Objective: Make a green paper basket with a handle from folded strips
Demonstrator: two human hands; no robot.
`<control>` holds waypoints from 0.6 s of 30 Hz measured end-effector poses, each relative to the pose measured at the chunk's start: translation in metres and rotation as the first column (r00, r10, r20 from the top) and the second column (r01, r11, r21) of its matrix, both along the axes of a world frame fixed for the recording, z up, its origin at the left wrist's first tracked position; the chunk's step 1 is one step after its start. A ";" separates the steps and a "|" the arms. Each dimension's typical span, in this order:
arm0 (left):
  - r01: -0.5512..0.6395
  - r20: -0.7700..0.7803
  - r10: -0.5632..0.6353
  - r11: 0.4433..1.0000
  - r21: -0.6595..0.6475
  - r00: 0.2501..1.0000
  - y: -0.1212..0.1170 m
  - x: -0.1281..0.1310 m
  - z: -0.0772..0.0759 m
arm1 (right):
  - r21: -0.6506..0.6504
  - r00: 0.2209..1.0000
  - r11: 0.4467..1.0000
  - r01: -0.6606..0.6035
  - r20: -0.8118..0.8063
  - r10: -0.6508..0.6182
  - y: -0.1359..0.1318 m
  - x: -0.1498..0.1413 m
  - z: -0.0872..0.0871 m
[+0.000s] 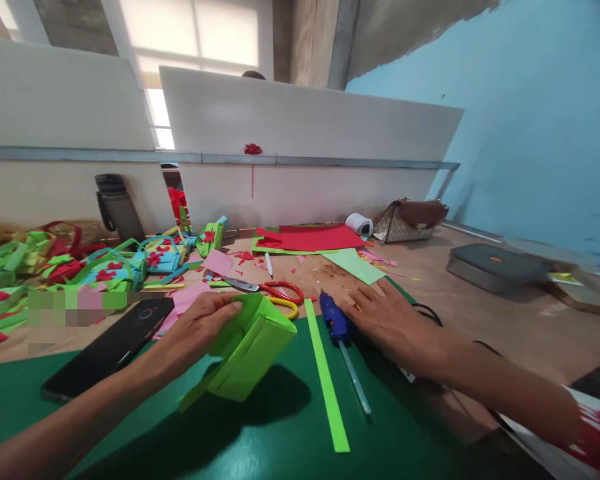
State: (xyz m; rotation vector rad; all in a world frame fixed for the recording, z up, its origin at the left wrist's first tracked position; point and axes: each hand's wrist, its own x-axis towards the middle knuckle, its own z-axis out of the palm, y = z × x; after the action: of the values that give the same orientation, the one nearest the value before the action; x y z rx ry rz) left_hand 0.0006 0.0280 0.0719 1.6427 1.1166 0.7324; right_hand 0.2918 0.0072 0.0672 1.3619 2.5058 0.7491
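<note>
My left hand [200, 327] is closed on a folded light-green paper box [250, 347], holding it tilted above the dark green cutting mat [290, 427]. My right hand [385, 317] lies on the blue glue gun [336, 320] at the mat's far edge, fingers stretched over its handle. A clear glue stick [355, 377] sticks out of the gun toward me. A long light-green paper strip [326, 377] lies on the mat between my hands. Red-handled scissors [275, 290] rest just beyond the box.
A black phone [110, 347] lies left on the mat. Several green and blue paper baskets with red flowers [105, 267] pile at the left. Red and green paper sheets [315, 240], a brown handbag [410, 220] and a grey case [495, 267] sit farther back. White partitions [305, 133] close off the desk's far side.
</note>
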 end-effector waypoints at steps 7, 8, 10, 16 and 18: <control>0.011 -0.007 -0.011 0.998 -0.056 1.000 0.005 -0.007 -0.002 | -0.147 0.940 0.930 -0.337 -0.106 0.324 0.005 -0.038 0.010; 0.001 -0.008 -0.002 0.998 -0.056 1.000 0.005 -0.007 -0.001 | -0.179 0.930 0.914 -0.364 -0.112 0.349 0.010 -0.040 0.009; -0.001 0.012 0.001 0.998 -0.056 1.000 0.004 -0.008 0.001 | -0.242 0.914 0.881 -0.406 -0.128 0.386 0.020 -0.044 0.006; 0.068 0.054 -0.067 0.998 -0.009 0.996 0.000 -0.007 0.009 | -0.361 0.871 0.793 -0.491 -0.165 0.463 0.030 -0.048 0.008; 0.074 0.042 -0.074 0.997 -0.001 0.996 0.001 -0.007 0.007 | -0.376 0.861 0.775 -0.507 -0.182 0.475 0.030 -0.049 0.009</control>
State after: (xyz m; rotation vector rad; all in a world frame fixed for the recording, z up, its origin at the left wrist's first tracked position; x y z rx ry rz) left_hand -0.0068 0.0295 0.0789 1.6504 1.0211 0.7142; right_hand 0.2429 0.0373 0.0764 0.6000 2.8953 0.2006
